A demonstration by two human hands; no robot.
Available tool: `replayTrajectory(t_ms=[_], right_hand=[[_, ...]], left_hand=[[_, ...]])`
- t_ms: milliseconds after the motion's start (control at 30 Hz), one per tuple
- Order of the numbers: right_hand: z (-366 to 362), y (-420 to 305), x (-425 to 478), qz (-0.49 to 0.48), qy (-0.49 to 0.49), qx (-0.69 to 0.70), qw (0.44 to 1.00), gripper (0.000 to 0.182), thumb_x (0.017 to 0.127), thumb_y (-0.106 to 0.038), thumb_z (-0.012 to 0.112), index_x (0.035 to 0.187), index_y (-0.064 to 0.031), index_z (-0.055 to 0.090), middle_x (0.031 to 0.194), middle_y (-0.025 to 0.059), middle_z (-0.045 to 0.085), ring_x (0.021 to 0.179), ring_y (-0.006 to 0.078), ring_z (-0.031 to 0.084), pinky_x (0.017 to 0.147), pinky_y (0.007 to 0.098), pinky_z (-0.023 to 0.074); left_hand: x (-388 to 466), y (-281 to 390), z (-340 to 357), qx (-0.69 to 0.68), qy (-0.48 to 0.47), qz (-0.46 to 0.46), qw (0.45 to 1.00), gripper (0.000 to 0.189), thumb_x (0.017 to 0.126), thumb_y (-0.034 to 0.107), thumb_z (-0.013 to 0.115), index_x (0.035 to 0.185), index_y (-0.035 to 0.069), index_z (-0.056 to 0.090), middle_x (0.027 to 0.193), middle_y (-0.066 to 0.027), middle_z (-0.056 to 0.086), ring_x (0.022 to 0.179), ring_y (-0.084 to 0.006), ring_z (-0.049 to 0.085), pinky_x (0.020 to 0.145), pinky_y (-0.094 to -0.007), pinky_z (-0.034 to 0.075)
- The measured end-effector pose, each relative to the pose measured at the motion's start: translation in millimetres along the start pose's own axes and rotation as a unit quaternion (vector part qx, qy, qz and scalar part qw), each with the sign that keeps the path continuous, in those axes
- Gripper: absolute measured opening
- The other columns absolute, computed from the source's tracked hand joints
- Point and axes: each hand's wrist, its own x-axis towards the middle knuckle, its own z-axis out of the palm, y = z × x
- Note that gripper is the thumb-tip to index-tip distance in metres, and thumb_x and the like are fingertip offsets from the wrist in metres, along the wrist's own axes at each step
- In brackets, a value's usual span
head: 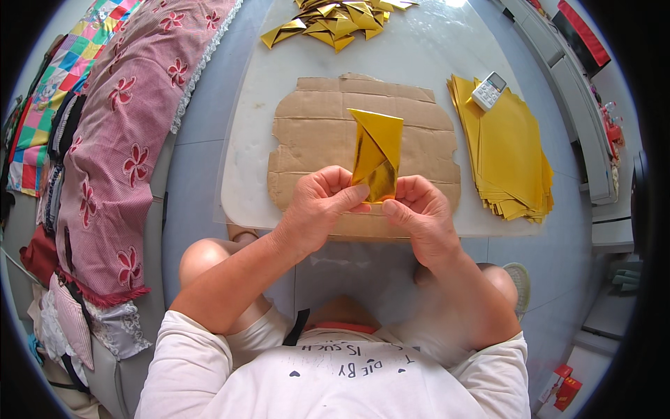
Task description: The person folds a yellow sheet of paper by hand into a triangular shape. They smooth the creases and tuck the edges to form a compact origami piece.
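A folded piece of shiny gold foil paper point(380, 152) stands upright above a flattened sheet of brown cardboard point(314, 136), with a diagonal flap across its front. My left hand point(327, 201) pinches its lower left corner between thumb and fingers. At the lower right corner, my right hand point(421, 212) grips it the same way. To the right lies a fanned stack of flat gold paper sheets point(505, 152), with a white remote control point(489, 91) on its upper part. A pile of folded gold paper pieces point(340, 21) lies at the far end of the table.
The pale table point(246, 173) has rounded corners and a clear cover. A sofa point(157, 209) on the left bears a pink flowered cloth point(112, 141) and clothes. Grey cabinets point(570, 89) run along the right. My knees are below the table's near edge.
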Motion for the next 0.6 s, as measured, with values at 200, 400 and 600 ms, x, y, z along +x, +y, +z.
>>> replayTrajectory(t_ms=[200, 400, 600], right_hand=[[-8.2, 7.5, -0.7, 0.037, -0.039, 0.032, 0.998, 0.014, 0.088, -0.015, 0.073, 0.093, -0.0036, 0.067, 0.088, 0.001, 0.067, 0.078, 0.0054, 0.056, 0.071, 0.0223, 0.0446], [-5.0, 13.7, 0.8, 0.041, -0.017, 0.08, 0.996, 0.012, 0.087, -0.015, 0.074, 0.088, -0.0053, 0.067, 0.082, 0.0016, 0.067, 0.074, 0.0059, 0.057, 0.068, 0.0223, 0.045], [-1.3, 13.3, 1.8, 0.065, -0.019, 0.11, 0.992, 0.011, 0.087, -0.014, 0.074, 0.087, -0.0053, 0.067, 0.083, 0.0032, 0.068, 0.072, 0.0069, 0.057, 0.066, 0.0228, 0.0459]], left_hand=[[-1.7, -0.2, 3.1, 0.045, -0.03, 0.008, 0.998, 0.013, 0.094, 0.012, 0.065, 0.095, -0.001, 0.063, 0.09, -0.0043, 0.067, 0.081, -0.0082, 0.063, 0.075, -0.0229, 0.054], [-1.6, -2.2, 3.6, 0.046, -0.023, 0.012, 0.999, 0.012, 0.094, 0.012, 0.064, 0.096, 0.0, 0.062, 0.09, -0.0047, 0.067, 0.082, -0.0084, 0.063, 0.075, -0.0229, 0.054], [-1.4, -0.9, 5.1, 0.036, -0.019, 0.021, 0.999, 0.011, 0.095, 0.01, 0.062, 0.095, -0.001, 0.061, 0.09, -0.0057, 0.067, 0.083, -0.0089, 0.064, 0.078, -0.0242, 0.055]])
